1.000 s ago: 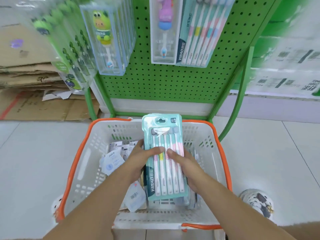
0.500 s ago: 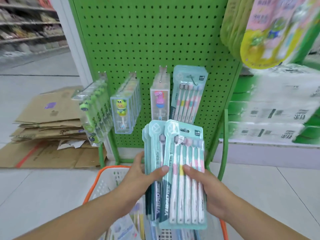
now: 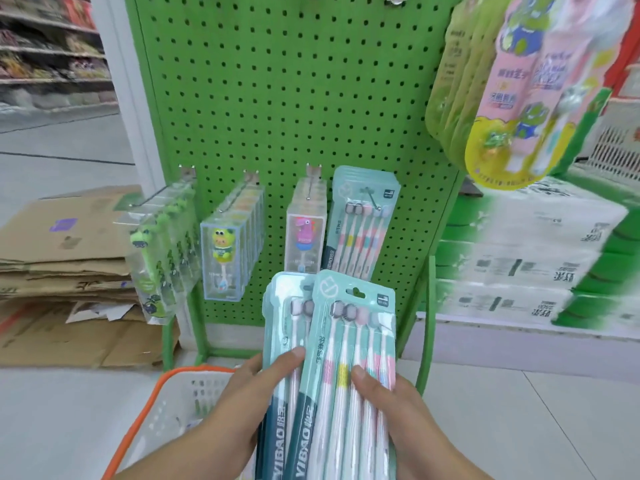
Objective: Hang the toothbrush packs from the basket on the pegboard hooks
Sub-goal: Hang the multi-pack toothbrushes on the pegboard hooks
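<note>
Head view: left hand [image 3: 242,396] grips the rear teal packs [image 3: 284,327], right hand [image 3: 388,400] pinches the front pack [image 3: 349,341], both lower centre, long axis upright, hang-hole on top. Target hook [image 3: 370,197] with matching hung packs [image 3: 360,223] sits directly above, centre frame, on the pegboard [image 3: 294,98]. Right hand is nearer. Basket [image 3: 166,403] lower left.

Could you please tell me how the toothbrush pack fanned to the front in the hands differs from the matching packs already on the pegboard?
The front pack is pinched by the right hand and tilts to the right; the hung packs dangle from a hook on the pegboard. The front pack's hang hole is empty; the hung packs' holes are threaded. More packs sit behind it in the left hand. Both share teal cards and pastel brushes.
</note>
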